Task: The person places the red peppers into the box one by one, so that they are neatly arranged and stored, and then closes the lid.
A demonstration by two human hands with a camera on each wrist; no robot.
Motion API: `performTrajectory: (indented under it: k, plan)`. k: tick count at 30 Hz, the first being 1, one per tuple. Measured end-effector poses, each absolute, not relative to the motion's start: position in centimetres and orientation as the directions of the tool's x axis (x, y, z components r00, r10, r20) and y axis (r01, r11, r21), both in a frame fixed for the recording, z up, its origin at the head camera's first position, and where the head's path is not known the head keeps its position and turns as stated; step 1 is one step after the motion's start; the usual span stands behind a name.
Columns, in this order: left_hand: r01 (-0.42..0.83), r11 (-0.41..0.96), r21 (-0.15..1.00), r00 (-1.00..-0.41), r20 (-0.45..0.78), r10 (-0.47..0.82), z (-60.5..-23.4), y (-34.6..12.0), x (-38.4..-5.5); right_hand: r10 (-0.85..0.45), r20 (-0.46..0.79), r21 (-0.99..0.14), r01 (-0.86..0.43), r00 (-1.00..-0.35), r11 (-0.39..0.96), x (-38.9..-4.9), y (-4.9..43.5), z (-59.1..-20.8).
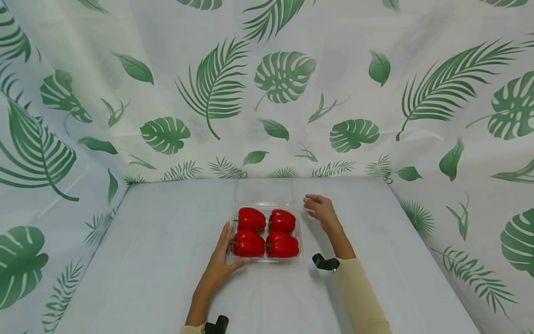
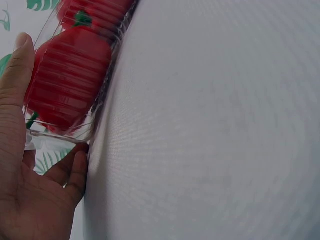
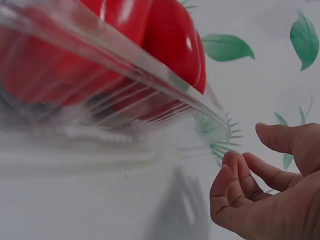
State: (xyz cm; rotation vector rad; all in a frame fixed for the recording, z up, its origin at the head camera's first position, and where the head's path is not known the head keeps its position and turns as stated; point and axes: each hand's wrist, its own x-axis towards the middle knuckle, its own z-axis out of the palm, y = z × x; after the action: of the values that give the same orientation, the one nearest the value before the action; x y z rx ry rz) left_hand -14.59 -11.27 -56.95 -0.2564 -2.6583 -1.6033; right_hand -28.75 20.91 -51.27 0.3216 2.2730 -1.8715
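Observation:
A clear plastic clamshell box point(image 1: 271, 260) sits mid-table with its lid point(image 1: 264, 191) folded back. Inside lie several red bell peppers point(image 1: 282, 245) with green stems, set in two rows. My left hand point(image 1: 219, 263) rests at the box's near left corner, fingers extended along the left side and thumb near the front edge. In the left wrist view, that thumb point(image 2: 19, 65) lies by the ribbed wall. Off to the right of the box, my right hand point(image 1: 323, 211) is raised beside the hinge area, fingers loosely bent, holding nothing; a gap separates it from the box point(image 3: 165, 75).
A white-covered table point(image 1: 167, 232) lies beneath everything. Leaf-patterned cloth point(image 1: 292, 139) rises behind it and along both sides. Each wrist carries a black camera, such as the one by the right sleeve point(image 1: 325, 262).

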Motion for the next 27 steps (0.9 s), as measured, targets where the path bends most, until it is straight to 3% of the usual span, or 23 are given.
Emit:
performTrajectory:
  k: [7, 16, 27]
  plan:
    - [0.148, 0.454, 0.878, -0.987, 0.105, 0.117, -56.9, -11.4, -14.5, -0.02, -0.344, -0.916, 0.33, -0.939, 0.227, -30.5, 19.7, -51.6]
    - [0.156, 0.433, 0.888, -0.986, 0.113, 0.125, -56.9, -11.3, -14.4, 0.049, -0.321, -0.911, 0.323, -0.946, 0.256, -31.1, 18.9, -51.9]
    - [0.158, 0.445, 0.881, -0.986, 0.121, 0.111, -57.4, -11.3, -14.7, 0.043, -0.266, -0.938, 0.269, -0.963, 0.219, -31.3, 18.8, -51.4]
